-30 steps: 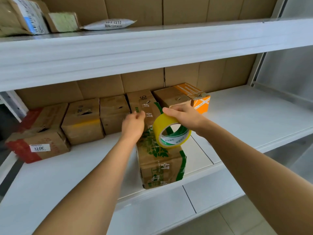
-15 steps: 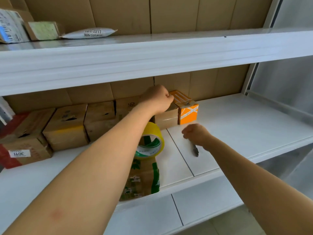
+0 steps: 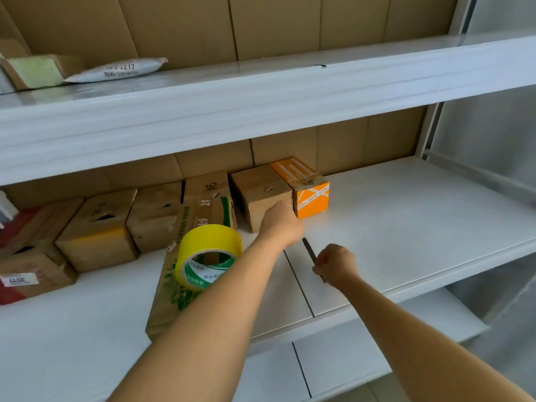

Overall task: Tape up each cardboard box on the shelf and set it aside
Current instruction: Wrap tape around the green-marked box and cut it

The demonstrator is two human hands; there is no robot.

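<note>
A yellow tape roll [image 3: 209, 250] lies on top of the long green-printed box [image 3: 171, 288], which is pulled forward on the white shelf [image 3: 406, 227]. My left hand [image 3: 282, 224] is against the front lower corner of a plain brown box [image 3: 258, 187] in the back row. Its fingers are hidden behind the back of the hand. To the right, my right hand [image 3: 336, 262] grips a dark slim tool [image 3: 308, 249] just above the shelf. An orange box [image 3: 310, 192] stands right beside the brown one.
Several more brown boxes [image 3: 98, 230] line the back left, and a red-marked one [image 3: 26, 271] sits at the far left. The upper shelf [image 3: 261, 103] overhangs the row and carries a white parcel [image 3: 116, 71]. A shelf post [image 3: 429, 134] stands at the right.
My left hand came back from the top of the brown box to its front corner. My right hand lifted the dark tool and drew it toward me. The tape roll stayed on the green-printed box.
</note>
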